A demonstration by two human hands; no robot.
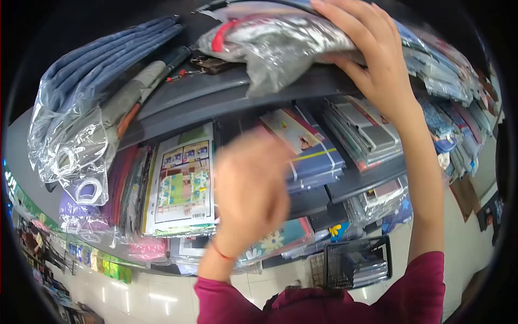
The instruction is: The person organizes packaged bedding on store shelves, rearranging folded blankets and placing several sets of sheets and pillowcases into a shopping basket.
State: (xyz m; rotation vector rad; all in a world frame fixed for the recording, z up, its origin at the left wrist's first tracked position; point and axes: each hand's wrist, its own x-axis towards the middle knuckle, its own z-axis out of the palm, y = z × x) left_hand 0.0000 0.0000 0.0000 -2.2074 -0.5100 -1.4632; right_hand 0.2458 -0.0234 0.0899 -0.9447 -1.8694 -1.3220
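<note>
On the top shelf, a clear plastic-wrapped package (pixel 280 40) with a red strip lies with its loose plastic end hanging over the edge. My right hand (pixel 372 48) grips its right end, fingers over the top and thumb below. What is inside the wrap is hard to make out. My left hand (pixel 251 186), smeared by motion, is in front of the middle shelf. It hides part of the packs behind it, and its fingers cannot be read. Left of it stands a packaged printed textile (pixel 181 183) with a picture label; flat blue packs (pixel 315 156) are stacked to its right.
Folded blue packs in plastic (pixel 102 54) hang over the top shelf's left end. More wrapped packs (pixel 442 70) fill the right. A black basket (pixel 359 264) holding flat packs stands on the tiled floor (pixel 162 297) below.
</note>
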